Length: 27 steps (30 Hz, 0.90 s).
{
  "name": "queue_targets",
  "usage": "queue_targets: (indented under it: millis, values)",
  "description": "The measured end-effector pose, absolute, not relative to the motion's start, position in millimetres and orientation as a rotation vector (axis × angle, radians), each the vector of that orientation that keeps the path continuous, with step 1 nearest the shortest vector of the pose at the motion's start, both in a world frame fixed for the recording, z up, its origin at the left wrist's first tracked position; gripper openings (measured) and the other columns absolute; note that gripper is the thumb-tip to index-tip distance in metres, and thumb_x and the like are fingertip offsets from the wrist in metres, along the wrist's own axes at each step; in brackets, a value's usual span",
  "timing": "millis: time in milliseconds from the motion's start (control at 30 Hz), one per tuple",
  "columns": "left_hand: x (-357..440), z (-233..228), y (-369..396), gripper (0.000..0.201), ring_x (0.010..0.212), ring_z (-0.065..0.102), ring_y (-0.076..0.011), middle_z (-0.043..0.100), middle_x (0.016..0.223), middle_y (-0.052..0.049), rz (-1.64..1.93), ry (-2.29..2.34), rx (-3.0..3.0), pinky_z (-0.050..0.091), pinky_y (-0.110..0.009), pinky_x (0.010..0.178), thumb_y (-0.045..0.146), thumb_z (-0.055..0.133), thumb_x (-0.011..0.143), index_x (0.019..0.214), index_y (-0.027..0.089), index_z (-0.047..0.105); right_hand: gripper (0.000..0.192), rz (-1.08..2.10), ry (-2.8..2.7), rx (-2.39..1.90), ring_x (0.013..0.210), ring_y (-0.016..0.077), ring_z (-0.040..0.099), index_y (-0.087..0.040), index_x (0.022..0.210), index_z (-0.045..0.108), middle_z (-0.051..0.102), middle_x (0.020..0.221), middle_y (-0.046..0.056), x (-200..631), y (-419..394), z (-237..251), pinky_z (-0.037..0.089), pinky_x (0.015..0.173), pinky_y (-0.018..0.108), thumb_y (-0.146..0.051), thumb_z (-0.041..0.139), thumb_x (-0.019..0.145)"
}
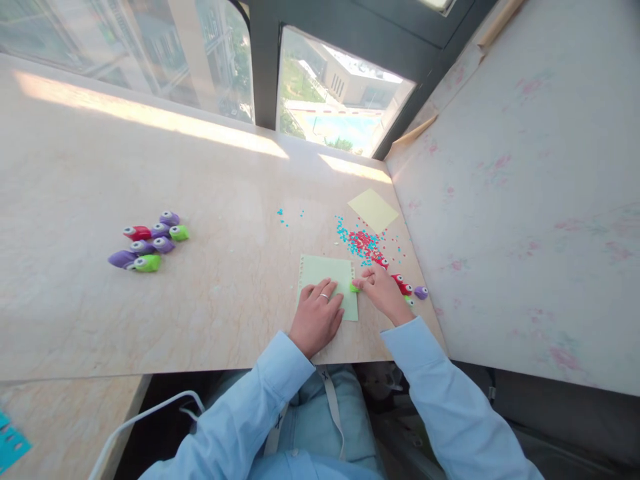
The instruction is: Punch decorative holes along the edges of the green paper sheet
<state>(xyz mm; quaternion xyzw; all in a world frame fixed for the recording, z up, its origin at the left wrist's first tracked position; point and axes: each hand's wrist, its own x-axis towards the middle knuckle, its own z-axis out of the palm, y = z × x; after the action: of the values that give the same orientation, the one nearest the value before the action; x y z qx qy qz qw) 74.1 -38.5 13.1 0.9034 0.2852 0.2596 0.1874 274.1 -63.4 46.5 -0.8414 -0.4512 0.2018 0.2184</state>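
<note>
A pale green sheet of paper [327, 268] lies on the counter, with small holes punched along its left edge and the upper part of its right edge. My left hand [320, 313], wearing a ring, rests on the sheet with its fingers laid over it. At the sheet's right edge, my right hand [383, 290] grips a small green craft punch [354, 287] between thumb and fingers. The fingers hide most of that punch. Just right of this hand stand red punches [405, 289], a green punch [409, 301] and a purple punch [421, 292].
Red and blue paper confetti [365, 245] is scattered beyond my right hand, near a pale yellow sheet [374, 210]. A cluster of purple, red and green punches [150, 243] sits at the left. The floral wall [520, 200] bounds the counter on the right, windows behind.
</note>
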Motion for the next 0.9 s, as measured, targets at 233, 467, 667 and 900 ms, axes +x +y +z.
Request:
queue_targets:
  millis: [233, 467, 667, 900]
  values:
    - [74, 14, -39, 0.018, 0.129, 0.051, -0.0296, 0.062, 0.13, -0.014, 0.726, 0.811, 2.545, 0.042, -0.048, 0.097, 0.023, 0.059, 0.091, 0.107, 0.018, 0.064, 0.044, 0.612, -1.228, -2.054, 0.056, 0.0164, 0.053, -0.016, 0.114, 0.063, 0.058, 0.063, -0.003, 261, -82, 56, 0.042, 0.057, 0.03, -0.047, 0.061, 0.082]
    - [74, 12, -40, 0.019, 0.129, 0.051, -0.0297, 0.061, 0.131, -0.014, 0.716, 0.817, 2.563, 0.042, -0.048, 0.098, 0.024, 0.058, 0.091, 0.108, 0.018, 0.064, 0.027, 0.389, -1.555, -2.172, 0.077, 0.0207, 0.059, -0.019, 0.105, 0.071, 0.066, 0.084, 0.005, 264, -93, 46, 0.048, 0.08, 0.038, -0.025, 0.06, 0.081]
    - [73, 10, -41, 0.02, 0.131, 0.05, -0.0297, 0.06, 0.133, -0.013, 0.694, 0.825, 2.578, 0.042, -0.048, 0.099, 0.025, 0.056, 0.092, 0.109, 0.017, 0.064, 0.034, 0.147, -1.511, -2.287, 0.088, 0.0256, 0.062, -0.018, 0.114, 0.069, 0.067, 0.097, 0.01, 274, -110, 42, 0.049, 0.085, 0.042, -0.023, 0.055, 0.084]
    - [75, 5, -41, 0.02, 0.129, 0.052, -0.0303, 0.061, 0.132, -0.014, 0.738, 0.822, 2.608, 0.044, -0.048, 0.099, 0.025, 0.057, 0.092, 0.109, 0.018, 0.065, 0.034, 0.092, -1.412, -2.167, 0.078, 0.022, 0.061, -0.016, 0.114, 0.068, 0.067, 0.092, 0.01, 258, -120, 45, 0.05, 0.077, 0.037, -0.031, 0.052, 0.088]
